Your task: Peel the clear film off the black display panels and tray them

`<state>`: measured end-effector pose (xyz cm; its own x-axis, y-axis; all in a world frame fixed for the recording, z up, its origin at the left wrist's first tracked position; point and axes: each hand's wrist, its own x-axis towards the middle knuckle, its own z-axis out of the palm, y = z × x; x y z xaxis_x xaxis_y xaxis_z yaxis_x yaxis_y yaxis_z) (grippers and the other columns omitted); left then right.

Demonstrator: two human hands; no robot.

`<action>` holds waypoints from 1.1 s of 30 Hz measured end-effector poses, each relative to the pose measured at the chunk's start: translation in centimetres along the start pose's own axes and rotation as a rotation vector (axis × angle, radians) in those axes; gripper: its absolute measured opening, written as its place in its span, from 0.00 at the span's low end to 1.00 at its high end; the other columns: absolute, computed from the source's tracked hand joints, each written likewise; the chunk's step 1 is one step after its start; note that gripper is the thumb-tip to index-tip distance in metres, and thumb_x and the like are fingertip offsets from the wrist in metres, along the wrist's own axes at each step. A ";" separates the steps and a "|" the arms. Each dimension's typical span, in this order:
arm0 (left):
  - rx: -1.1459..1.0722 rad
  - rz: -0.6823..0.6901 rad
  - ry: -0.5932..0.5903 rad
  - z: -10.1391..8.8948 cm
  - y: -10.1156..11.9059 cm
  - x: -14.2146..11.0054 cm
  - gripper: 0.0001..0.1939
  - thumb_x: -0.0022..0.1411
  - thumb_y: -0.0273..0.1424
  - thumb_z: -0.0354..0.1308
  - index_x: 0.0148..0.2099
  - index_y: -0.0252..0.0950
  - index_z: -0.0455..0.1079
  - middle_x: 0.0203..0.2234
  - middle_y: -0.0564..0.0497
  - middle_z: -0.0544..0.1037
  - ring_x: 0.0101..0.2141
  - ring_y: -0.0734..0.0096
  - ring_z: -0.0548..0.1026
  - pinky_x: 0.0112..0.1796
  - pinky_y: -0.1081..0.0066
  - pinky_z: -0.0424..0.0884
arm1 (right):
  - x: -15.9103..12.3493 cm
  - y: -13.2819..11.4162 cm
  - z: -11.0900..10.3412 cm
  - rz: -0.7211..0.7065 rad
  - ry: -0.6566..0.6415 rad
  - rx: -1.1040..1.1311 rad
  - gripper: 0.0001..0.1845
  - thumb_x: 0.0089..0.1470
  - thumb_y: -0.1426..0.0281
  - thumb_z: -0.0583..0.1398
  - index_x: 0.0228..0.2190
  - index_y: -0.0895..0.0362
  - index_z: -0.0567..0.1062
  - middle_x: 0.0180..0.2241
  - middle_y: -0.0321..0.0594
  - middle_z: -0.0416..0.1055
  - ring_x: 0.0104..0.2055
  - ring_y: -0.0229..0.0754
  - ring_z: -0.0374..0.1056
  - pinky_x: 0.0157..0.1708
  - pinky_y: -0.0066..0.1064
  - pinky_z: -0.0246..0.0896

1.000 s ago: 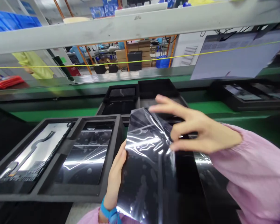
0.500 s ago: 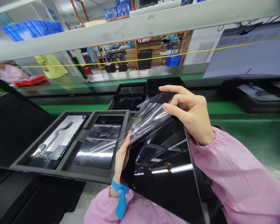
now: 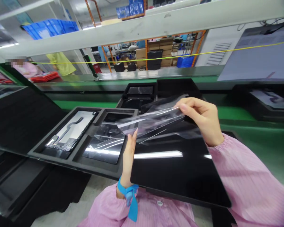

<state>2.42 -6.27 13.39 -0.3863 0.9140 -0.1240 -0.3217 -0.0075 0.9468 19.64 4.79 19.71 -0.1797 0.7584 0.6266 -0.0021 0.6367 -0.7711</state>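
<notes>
A glossy black panel point(image 3: 175, 170) lies flat in front of my chest. My left hand point(image 3: 129, 157) grips its left edge, thumb upright along the side. My right hand point(image 3: 201, 121) pinches a clear plastic film point(image 3: 151, 118) between thumb and fingers above the panel's far end. The film hangs free of the panel, stretching leftward from my fingers. Both sleeves are pink, and a blue band is tied at my left wrist.
A black foam tray point(image 3: 85, 162) at left holds a panel with a ribbon cable and a film-covered panel. More black trays point(image 3: 156, 88) sit on the green conveyor point(image 3: 251, 132) ahead. A white beam and a yellow string cross overhead. People in pink and yellow work at far left.
The film, lying on the panel a second ago, has been peeled off by my right hand. The panel has tipped down to lie flatter, its bare glossy face showing.
</notes>
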 end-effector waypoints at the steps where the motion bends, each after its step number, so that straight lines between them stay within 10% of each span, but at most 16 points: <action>1: -0.026 -0.002 0.006 0.4 0.6 -0.5 0.25 0.66 0.47 0.45 0.58 0.40 0.66 0.57 0.46 0.71 0.61 0.58 0.61 0.61 0.52 0.54 | -0.1 0.3 -0.1 -0.013 0.028 0.008 0.12 0.53 0.69 0.62 0.20 0.56 0.71 0.30 0.38 0.73 0.32 0.42 0.66 0.33 0.33 0.58; 20: -0.390 0.068 -0.201 1.3 3.3 -0.9 0.19 0.68 0.30 0.46 0.58 0.40 0.67 0.58 0.57 0.70 0.63 0.63 0.55 0.63 0.66 0.48 | 0.7 1.4 0.0 -0.043 0.171 -0.033 0.24 0.43 0.50 0.68 0.18 0.52 0.66 0.41 0.38 0.72 0.54 0.54 0.63 0.53 0.50 0.52; 33: -0.140 -0.098 -0.134 -2.2 -1.2 1.7 0.18 0.60 0.32 0.55 0.52 0.36 0.73 0.54 0.53 0.74 0.60 0.62 0.63 0.61 0.69 0.56 | -0.4 -0.1 2.4 -0.062 0.175 -0.134 0.11 0.49 0.73 0.64 0.19 0.58 0.71 0.46 0.48 0.69 0.53 0.53 0.63 0.41 0.39 0.57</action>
<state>0.21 -5.57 11.33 -0.2319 0.9589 -0.1637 -0.4721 0.0362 0.8808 17.39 4.03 19.27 -0.0102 0.7222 0.6916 0.1247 0.6871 -0.7157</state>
